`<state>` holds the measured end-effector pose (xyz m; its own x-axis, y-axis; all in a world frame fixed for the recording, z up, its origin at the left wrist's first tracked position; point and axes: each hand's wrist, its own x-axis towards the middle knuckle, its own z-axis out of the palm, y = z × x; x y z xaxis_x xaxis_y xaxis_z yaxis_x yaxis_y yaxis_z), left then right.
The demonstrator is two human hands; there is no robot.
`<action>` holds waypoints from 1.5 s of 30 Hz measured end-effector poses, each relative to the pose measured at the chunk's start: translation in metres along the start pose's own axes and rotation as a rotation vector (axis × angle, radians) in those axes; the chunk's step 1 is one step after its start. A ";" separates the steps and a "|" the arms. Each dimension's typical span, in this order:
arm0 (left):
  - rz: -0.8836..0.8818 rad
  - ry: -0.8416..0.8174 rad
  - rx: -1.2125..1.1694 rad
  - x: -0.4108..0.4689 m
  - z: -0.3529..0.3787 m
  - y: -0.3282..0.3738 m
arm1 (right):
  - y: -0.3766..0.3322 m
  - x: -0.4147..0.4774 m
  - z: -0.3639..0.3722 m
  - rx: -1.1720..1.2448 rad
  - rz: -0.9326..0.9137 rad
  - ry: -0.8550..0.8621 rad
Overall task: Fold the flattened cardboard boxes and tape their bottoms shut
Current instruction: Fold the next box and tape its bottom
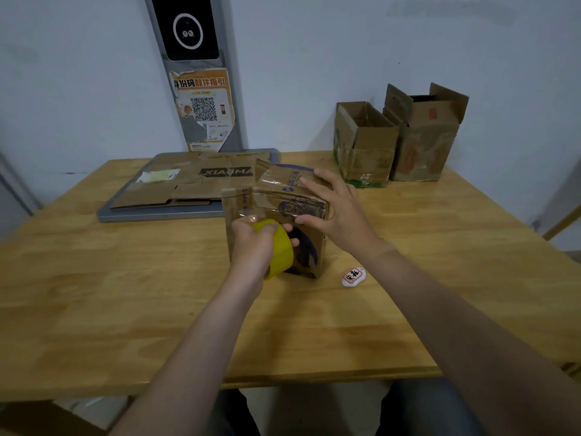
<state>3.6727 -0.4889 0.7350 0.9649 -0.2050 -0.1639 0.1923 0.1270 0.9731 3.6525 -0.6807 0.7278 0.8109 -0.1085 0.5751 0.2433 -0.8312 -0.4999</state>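
Note:
A small cardboard box (pixel 283 196) with purple print stands mid-table, its folded bottom flaps facing up. My left hand (pixel 254 243) grips a yellow roll of tape (pixel 281 247) against the box's near face, with a clear strip running up from the roll onto the flaps. My right hand (pixel 333 206) presses on the top flaps and the box's right edge with spread fingers. Several flattened cardboard boxes (pixel 188 184) lie behind on a grey board (pixel 132 212).
Two assembled cardboard boxes (pixel 364 146) (pixel 424 143) stand open at the table's back right by the wall. A small white and red tag (pixel 353 276) lies on the wooden table (pixel 125 294) right of the box. A grey panel with a QR poster (pixel 204 111) leans against the wall.

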 end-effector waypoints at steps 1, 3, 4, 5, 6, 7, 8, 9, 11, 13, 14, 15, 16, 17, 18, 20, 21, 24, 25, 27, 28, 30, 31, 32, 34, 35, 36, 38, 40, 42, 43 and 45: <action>0.002 0.004 -0.014 0.001 0.002 0.001 | -0.002 0.000 -0.005 -0.017 0.006 -0.028; 0.012 0.013 -0.035 0.001 0.002 0.003 | -0.009 0.004 -0.016 -0.054 0.032 -0.059; 0.021 0.025 -0.034 0.001 0.001 0.004 | -0.013 0.009 -0.022 -0.063 0.049 -0.039; 0.031 0.043 -0.016 0.002 0.000 0.006 | -0.018 0.016 -0.028 -0.071 0.069 0.006; 0.041 0.067 0.015 0.002 -0.002 0.008 | -0.023 0.023 -0.033 -0.082 0.102 0.055; 0.048 0.096 0.057 0.003 -0.005 0.010 | -0.028 0.031 -0.037 -0.095 0.161 0.074; 0.048 0.121 0.105 0.003 -0.008 0.013 | -0.032 0.038 -0.040 -0.101 0.240 0.038; 0.042 0.137 0.147 0.004 -0.011 0.018 | -0.037 0.044 -0.042 -0.090 0.329 -0.049; 0.027 0.118 0.182 0.007 -0.016 0.026 | -0.047 0.049 -0.042 -0.030 0.474 -0.282; 0.032 0.086 0.196 0.010 -0.019 0.033 | -0.057 0.047 -0.040 0.008 0.513 -0.390; 0.051 0.083 0.210 0.011 -0.020 0.037 | -0.060 0.046 -0.040 0.016 0.499 -0.390; 0.074 0.088 0.225 0.012 -0.021 0.041 | -0.063 0.044 -0.039 0.021 0.473 -0.370; 0.099 0.095 0.243 0.013 -0.023 0.045 | -0.064 0.042 -0.039 0.029 0.436 -0.341; 0.133 0.101 0.260 0.015 -0.024 0.048 | -0.065 0.040 -0.039 0.052 0.397 -0.303; 0.175 0.104 0.282 0.017 -0.027 0.050 | -0.066 0.039 -0.039 0.100 0.377 -0.258; 0.242 0.092 0.350 0.019 -0.032 0.053 | -0.068 0.032 -0.039 0.217 0.389 -0.196; 0.240 0.087 0.369 0.020 -0.034 0.054 | -0.068 0.027 -0.039 0.237 0.386 -0.184; 0.065 0.083 0.280 0.021 -0.040 0.050 | -0.066 0.005 -0.033 0.310 0.436 -0.224; -0.018 0.090 0.218 0.020 -0.041 0.049 | -0.064 -0.003 -0.031 0.353 0.474 -0.263; -0.129 0.055 0.167 0.011 -0.043 0.046 | -0.059 -0.019 -0.028 0.400 0.548 -0.340; -0.149 0.022 0.183 0.008 -0.045 0.043 | -0.059 -0.026 -0.028 0.400 0.579 -0.380; -0.140 -0.040 0.219 0.002 -0.049 0.041 | -0.061 -0.031 -0.032 0.400 0.659 -0.452; -0.142 -0.063 0.220 0.002 -0.052 0.041 | -0.063 -0.030 -0.034 0.411 0.683 -0.450; -0.139 -0.065 0.225 0.001 -0.053 0.043 | -0.065 -0.028 -0.036 0.414 0.672 -0.413; -0.102 -0.019 0.286 -0.002 -0.056 0.048 | -0.069 -0.022 -0.040 0.339 0.551 -0.285; -0.054 0.013 0.325 -0.003 -0.056 0.051 | -0.069 -0.018 -0.041 0.265 0.469 -0.233; -0.008 0.037 0.350 -0.003 -0.055 0.052 | -0.071 -0.014 -0.043 0.183 0.402 -0.216; 0.046 0.054 0.366 -0.002 -0.052 0.053 | -0.076 -0.005 -0.046 -0.007 0.336 -0.301; 0.101 0.067 0.407 -0.003 -0.049 0.054 | -0.084 0.003 -0.048 -0.200 0.339 -0.461; 0.188 0.089 0.484 -0.003 -0.048 0.054 | -0.094 0.009 -0.049 -0.320 0.342 -0.565; 0.220 0.098 0.514 -0.002 -0.047 0.055 | -0.098 0.012 -0.049 -0.339 0.332 -0.567; 0.247 0.100 0.538 -0.002 -0.047 0.058 | -0.105 0.013 -0.048 -0.303 0.297 -0.496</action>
<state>3.6905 -0.4356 0.7842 0.9867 -0.1359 0.0887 -0.1321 -0.3552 0.9254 3.6123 -0.6212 0.8185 0.9875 -0.1528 0.0377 -0.1307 -0.9295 -0.3450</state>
